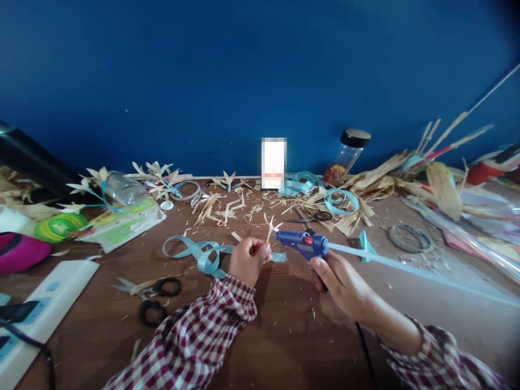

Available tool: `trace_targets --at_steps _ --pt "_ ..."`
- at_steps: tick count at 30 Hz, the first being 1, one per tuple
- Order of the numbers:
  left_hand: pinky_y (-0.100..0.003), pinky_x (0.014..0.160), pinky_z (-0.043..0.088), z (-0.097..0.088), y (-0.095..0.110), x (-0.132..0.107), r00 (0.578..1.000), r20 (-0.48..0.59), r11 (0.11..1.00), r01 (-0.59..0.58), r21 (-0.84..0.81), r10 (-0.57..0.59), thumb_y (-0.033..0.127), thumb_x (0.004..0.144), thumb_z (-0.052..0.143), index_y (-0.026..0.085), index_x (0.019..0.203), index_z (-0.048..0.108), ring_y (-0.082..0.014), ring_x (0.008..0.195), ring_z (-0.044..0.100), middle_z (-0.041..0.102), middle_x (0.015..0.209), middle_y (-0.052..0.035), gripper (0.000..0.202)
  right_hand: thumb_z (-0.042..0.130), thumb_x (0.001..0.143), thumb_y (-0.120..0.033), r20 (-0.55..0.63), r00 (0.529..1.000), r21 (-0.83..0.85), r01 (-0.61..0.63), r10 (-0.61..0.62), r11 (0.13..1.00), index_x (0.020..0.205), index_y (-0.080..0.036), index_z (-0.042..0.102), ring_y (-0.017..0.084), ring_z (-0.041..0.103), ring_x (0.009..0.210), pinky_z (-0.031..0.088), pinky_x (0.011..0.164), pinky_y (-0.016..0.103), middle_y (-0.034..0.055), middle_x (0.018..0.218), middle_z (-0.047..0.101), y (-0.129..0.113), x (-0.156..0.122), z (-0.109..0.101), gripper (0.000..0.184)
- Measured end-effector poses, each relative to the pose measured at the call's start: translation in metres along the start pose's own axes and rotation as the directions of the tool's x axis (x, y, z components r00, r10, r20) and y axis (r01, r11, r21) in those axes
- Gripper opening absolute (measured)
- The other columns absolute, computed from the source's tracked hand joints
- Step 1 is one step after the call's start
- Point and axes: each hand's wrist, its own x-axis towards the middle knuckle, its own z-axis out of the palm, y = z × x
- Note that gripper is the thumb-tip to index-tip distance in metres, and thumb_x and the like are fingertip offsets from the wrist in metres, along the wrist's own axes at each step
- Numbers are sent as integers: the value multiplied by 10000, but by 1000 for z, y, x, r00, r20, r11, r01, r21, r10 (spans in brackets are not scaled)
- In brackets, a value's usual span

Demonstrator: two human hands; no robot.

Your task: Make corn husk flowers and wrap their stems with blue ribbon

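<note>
My left hand (249, 260) pinches the lower end of a small pale corn husk flower (271, 227), its thin petals pointing up. Wrapped round the handle of a blue glue gun (300, 244) is my right hand (341, 284). The gun's nozzle points left, right beside the flower; I cannot tell whether they touch. A long translucent glue stick (385, 261) sticks out of the gun's back. Light blue ribbon (209, 257) lies looped on the table to the left of my left hand, and a piece of it shows past the fingers.
Black-handled scissors (152, 303) lie at left near a white power strip (52, 303). More scissors (311, 216) lie behind the glue gun. Husk scraps (244, 208) litter the back, with finished flowers (156, 176), a lidded jar (349, 154) and a blurred-out bright screen (273, 162) by the blue wall.
</note>
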Motion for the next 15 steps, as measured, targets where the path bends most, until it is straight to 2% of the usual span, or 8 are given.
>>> trace_targets --at_steps 6,11,13,15 --pt "-253 564 491 -2 -2 -1 999 5 996 -32 82 32 288 673 655 142 692 581 -132 543 593 634 568 -15 165 276 938 -434 2 1000 -12 0 0 1000 702 -211 456 160 514 551 405 547 307 17 588 541 0 0 0 371" --pt "-242 557 501 1 3 -2 1000 8 1000 5 21 -5 296 661 665 137 672 585 -120 540 595 643 586 -20 178 319 930 -397 -18 1000 -86 15 -17 996 690 -211 467 164 527 561 419 557 301 21 599 560 2 -2 0 338" --pt "-243 549 509 1 5 -2 1000 -5 999 26 -21 -26 311 657 670 136 673 586 -116 532 595 639 589 -14 195 313 931 -384 -42 999 -103 30 -34 994 704 -213 468 159 527 527 421 535 292 9 568 555 5 -4 -2 324" --pt "-244 547 518 2 6 -2 999 -15 997 48 -65 -49 318 647 682 134 672 585 -111 524 593 633 587 -7 209 341 918 -385 -136 988 -141 51 -70 989 730 -212 482 160 533 504 420 510 285 2 555 558 10 -6 -7 293"
